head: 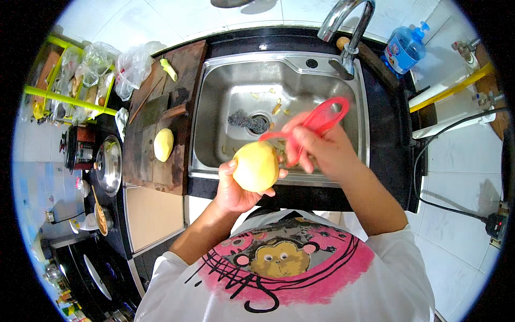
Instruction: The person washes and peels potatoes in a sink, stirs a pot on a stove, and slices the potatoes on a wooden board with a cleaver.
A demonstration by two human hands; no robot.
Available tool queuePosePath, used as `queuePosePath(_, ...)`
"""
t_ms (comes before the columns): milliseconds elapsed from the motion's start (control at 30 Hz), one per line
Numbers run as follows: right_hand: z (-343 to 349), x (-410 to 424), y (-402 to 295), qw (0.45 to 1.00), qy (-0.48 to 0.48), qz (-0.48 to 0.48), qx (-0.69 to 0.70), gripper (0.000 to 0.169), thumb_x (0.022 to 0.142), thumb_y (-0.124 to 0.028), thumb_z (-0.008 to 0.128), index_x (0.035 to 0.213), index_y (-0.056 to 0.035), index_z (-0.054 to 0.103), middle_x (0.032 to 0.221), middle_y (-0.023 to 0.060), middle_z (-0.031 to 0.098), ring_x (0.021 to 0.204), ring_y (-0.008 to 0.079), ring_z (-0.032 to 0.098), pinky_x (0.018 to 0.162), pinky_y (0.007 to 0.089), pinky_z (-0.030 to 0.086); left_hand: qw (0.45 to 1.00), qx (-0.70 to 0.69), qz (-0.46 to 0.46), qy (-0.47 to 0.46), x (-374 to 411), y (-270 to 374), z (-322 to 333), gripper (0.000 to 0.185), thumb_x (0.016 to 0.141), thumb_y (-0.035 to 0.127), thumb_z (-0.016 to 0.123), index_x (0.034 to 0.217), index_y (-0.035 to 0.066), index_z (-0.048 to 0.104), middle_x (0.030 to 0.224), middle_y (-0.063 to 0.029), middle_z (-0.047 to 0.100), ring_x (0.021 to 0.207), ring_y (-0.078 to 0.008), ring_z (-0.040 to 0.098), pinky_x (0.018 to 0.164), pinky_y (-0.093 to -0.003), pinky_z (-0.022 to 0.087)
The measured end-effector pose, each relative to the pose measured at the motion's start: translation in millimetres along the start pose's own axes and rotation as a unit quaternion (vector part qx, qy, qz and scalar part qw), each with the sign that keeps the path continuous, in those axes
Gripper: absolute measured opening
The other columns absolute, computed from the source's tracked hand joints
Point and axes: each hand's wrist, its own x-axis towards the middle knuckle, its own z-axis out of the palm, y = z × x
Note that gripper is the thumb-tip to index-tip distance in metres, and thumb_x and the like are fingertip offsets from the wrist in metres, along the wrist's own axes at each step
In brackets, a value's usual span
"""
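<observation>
My left hand [237,195] holds a large peeled potato [256,167] over the near edge of the steel sink [217,88]. In my right hand [318,149] is a red plastic peeler [328,114], its head at the potato's upper right side; whether it touches cannot be told. Peel scraps [276,108] lie in the basin, and a dark scouring pad [240,119] sits beside the drain [259,124]. A second peeled potato [163,145] rests on the wooden board [173,177] left of the sink, below a cleaver [155,110] lying flat.
A chrome faucet [350,48] rises behind the sink, with a blue soap bottle [404,50] to its right. A green vegetable piece [169,69] lies on the board's far part. At left stand a green rack [66,96] with plastic bags and a metal lid [108,165].
</observation>
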Motion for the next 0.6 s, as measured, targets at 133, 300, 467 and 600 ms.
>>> queuePosePath(133, -0.5, -0.9, 0.5, 0.995, -0.102, -0.022, 0.003, 0.015, 0.089, -0.014, 0.045, 0.097, -0.0038, 0.053, 0.063, 0.0062, 0.054, 0.046, 0.0077, 0.047, 0.040, 0.0191, 0.037, 0.999, -0.008, -0.038, -0.020, -1.4, -4.4, -10.8, 0.072, 0.070, 0.056, 0.049, 0.122, 0.006, 0.040, 0.109, -0.0217, 0.048, 0.088, -0.0352, 0.055, 0.047, -0.0332, 0.053)
queuePosePath(300, -98.6, 26.2, 57.1, 0.952, 0.246, 0.039, -0.179, 0.018, 0.087, -0.017, 0.048, 0.099, -0.0049, 0.054, 0.062, 0.0000, 0.053, 0.049, 0.0073, 0.048, 0.044, 0.0225, 0.040, 0.986, -0.088, -0.066, -0.123, 3.5, -5.2, 3.6, 0.069, 0.070, 0.055, 0.051, 0.123, 0.013, 0.039, 0.103, -0.0216, 0.045, 0.081, -0.0356, 0.054, 0.046, -0.0306, 0.051)
queuePosePath(467, -139.9, 62.6, 40.7, 0.887, 0.324, -0.066, -0.323, 0.052, 0.087, -0.013, 0.047, 0.135, -0.0087, 0.027, 0.066, 0.0023, 0.054, 0.054, 0.0110, 0.052, 0.050, 0.0258, 0.042, 1.000, 0.003, -0.015, 0.008, 33.8, 6.4, -4.2, 0.060, 0.078, 0.046, 0.052, 0.121, 0.006, 0.042, 0.115, -0.0180, 0.050, 0.100, -0.0333, 0.054, 0.069, -0.0383, 0.055)
queuePosePath(600, -220.9, 87.4, 58.9, 0.873, 0.296, 0.070, -0.382, 0.042, 0.084, -0.016, 0.049, 0.124, -0.0113, 0.040, 0.074, 0.0087, 0.060, 0.055, 0.0185, 0.058, 0.055, 0.0319, 0.047, 0.998, -0.035, -0.058, -0.004, 86.6, 6.7, 1.6, 0.050, 0.083, 0.040, 0.051, 0.121, 0.007, 0.044, 0.115, -0.0168, 0.052, 0.104, -0.0352, 0.053, 0.078, -0.0404, 0.052)
